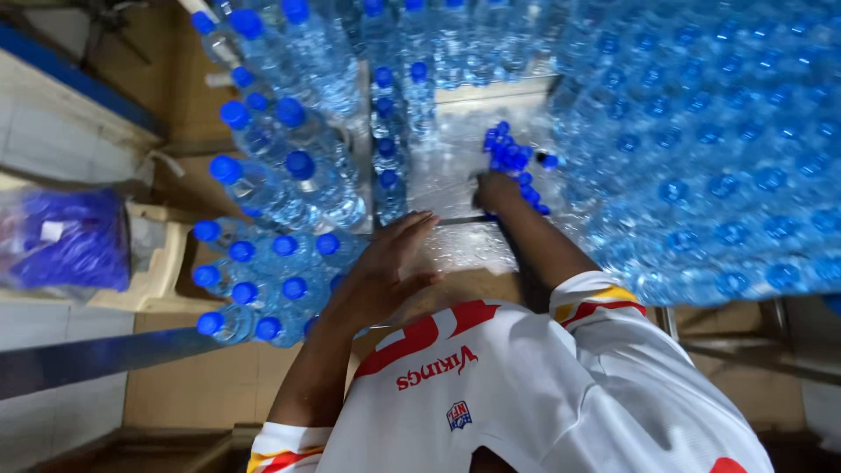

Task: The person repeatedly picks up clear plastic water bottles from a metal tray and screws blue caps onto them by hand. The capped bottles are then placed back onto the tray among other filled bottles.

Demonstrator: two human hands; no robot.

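A person in a white shirt with red and yellow trim (526, 385) leans over a wet metal table (455, 158) — the camera looks straight down on them.

The left hand (394, 263) sits in the middle of the frame. Its fingers are open and spread a little, flat and holding nothing. It rests right next to a bunch of filled water bottles with blue caps (263, 289) at the middle left, and it looks like it touches the nearest one.

The right hand (495, 191) reaches up the frame to a little pile of loose blue bottle caps (512, 158) lying on the table, just above the middle. The fingers are curled down onto the caps at the near edge of the pile (I cannot tell if they pinch one, because the back of the hand hides the fingertips).

More capped bottles (280, 131) stand in rows at the upper left. A big heap of empty bottles without caps (710, 149) fills the whole upper right — it comes close to the right arm.

At the far left edge sits a clear bag of blue caps (70, 241), well apart from both hands, on a pale plastic seat (153, 263).
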